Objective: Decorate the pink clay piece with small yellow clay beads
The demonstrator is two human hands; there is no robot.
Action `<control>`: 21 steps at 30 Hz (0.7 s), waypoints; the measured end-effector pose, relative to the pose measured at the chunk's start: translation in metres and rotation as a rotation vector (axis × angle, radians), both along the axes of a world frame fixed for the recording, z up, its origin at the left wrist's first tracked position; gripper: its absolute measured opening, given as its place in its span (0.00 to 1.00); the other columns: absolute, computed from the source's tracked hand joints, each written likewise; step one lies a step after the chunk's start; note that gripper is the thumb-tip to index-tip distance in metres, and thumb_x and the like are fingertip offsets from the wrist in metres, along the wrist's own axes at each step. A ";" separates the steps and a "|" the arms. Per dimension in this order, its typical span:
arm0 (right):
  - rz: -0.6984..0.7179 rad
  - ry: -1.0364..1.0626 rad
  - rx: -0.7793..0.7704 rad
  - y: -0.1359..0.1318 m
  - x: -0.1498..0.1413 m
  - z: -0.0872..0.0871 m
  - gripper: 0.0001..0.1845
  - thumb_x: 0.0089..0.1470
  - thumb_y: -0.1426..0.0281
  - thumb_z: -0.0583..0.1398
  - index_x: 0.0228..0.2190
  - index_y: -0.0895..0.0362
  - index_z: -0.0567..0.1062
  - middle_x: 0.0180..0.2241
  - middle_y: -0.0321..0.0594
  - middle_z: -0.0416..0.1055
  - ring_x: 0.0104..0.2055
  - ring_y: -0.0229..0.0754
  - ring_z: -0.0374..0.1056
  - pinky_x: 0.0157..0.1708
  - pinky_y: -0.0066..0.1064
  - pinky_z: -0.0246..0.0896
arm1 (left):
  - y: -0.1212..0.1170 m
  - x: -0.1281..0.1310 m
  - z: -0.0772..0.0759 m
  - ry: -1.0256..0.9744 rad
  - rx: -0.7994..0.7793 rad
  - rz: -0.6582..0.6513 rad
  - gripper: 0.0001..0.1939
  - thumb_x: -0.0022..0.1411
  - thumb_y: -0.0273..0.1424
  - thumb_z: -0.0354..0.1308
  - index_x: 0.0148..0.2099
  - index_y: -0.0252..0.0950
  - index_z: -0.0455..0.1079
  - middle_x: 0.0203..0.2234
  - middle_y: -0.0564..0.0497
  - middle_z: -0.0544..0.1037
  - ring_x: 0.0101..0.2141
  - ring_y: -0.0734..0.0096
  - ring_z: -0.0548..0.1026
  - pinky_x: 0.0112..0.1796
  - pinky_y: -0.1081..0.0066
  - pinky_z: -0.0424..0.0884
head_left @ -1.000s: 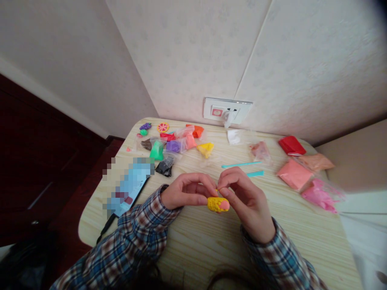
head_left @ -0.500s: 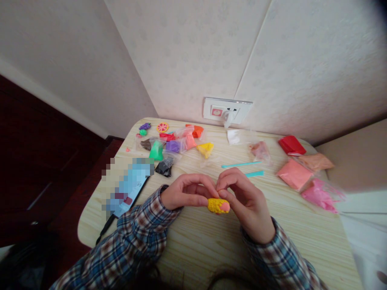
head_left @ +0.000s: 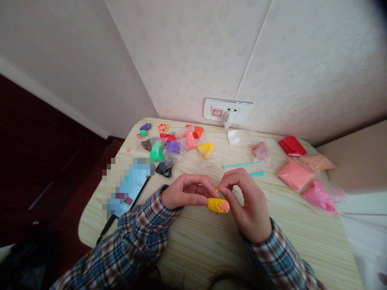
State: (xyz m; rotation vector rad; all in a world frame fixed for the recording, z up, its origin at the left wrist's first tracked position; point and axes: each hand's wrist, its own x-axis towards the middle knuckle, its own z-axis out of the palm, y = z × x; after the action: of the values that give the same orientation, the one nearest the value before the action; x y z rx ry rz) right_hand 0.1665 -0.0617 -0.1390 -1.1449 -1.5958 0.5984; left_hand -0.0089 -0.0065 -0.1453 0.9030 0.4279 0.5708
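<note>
Between the thumb and fingers of my left hand (head_left: 189,192) is a small clay corn cob (head_left: 217,205), covered in yellow kernels with a bare pink tip facing right. Just above the cob, my right hand (head_left: 246,201) pinches a tiny bit of yellow clay (head_left: 217,190) between thumb and index finger. Behind the right hand lie two light-blue clay tools (head_left: 241,164), one partly hidden by it. An opened bag of yellow clay (head_left: 206,150) rests farther back on the table.
At left lies a phone (head_left: 130,189), partly pixelated, with a cable. Bags of green clay (head_left: 157,151), purple clay and other colours cluster at the back left, near clay grapes (head_left: 145,126) and a citrus slice (head_left: 163,127). Pink clay bags (head_left: 294,174) lie right. A wall socket (head_left: 227,111) holds a plug.
My right hand has lifted slightly away from the cob, and a yellow bit now shows at its fingertips. My left hand and the cob stay nearly in place.
</note>
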 end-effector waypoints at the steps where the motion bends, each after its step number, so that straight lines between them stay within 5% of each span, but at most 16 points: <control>1: -0.011 -0.007 0.005 0.000 0.000 0.000 0.07 0.59 0.77 0.58 0.31 0.53 0.70 0.30 0.36 0.67 0.32 0.39 0.65 0.31 0.31 0.61 | 0.000 0.000 0.000 -0.005 0.001 0.006 0.13 0.47 0.35 0.74 0.34 0.33 0.80 0.30 0.50 0.76 0.30 0.74 0.75 0.34 0.75 0.71; 6: -0.028 0.071 -0.064 0.001 0.001 -0.005 0.06 0.61 0.76 0.57 0.32 0.54 0.70 0.32 0.36 0.67 0.32 0.38 0.64 0.31 0.30 0.61 | 0.000 0.000 -0.001 -0.042 -0.003 0.041 0.13 0.47 0.36 0.74 0.33 0.33 0.80 0.29 0.50 0.75 0.28 0.76 0.74 0.33 0.76 0.72; 12: 0.046 0.469 -0.324 0.002 0.005 -0.009 0.06 0.63 0.66 0.58 0.34 0.53 0.74 0.30 0.33 0.65 0.27 0.33 0.61 0.29 0.26 0.59 | 0.000 0.002 -0.002 -0.100 -0.007 0.086 0.13 0.47 0.37 0.74 0.32 0.34 0.80 0.27 0.52 0.73 0.28 0.74 0.75 0.30 0.75 0.74; 21: 0.076 0.707 -0.473 0.004 0.007 -0.009 0.13 0.52 0.56 0.67 0.30 0.52 0.75 0.30 0.31 0.65 0.26 0.32 0.59 0.27 0.25 0.56 | 0.001 0.001 0.000 -0.114 -0.015 0.128 0.12 0.47 0.35 0.74 0.32 0.33 0.80 0.27 0.52 0.74 0.27 0.77 0.75 0.31 0.77 0.75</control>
State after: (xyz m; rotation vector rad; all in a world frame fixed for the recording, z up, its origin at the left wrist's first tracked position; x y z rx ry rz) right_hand 0.1731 -0.0580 -0.1481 -1.0353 -0.9068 1.3134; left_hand -0.0082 -0.0059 -0.1457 0.8287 0.3881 0.7316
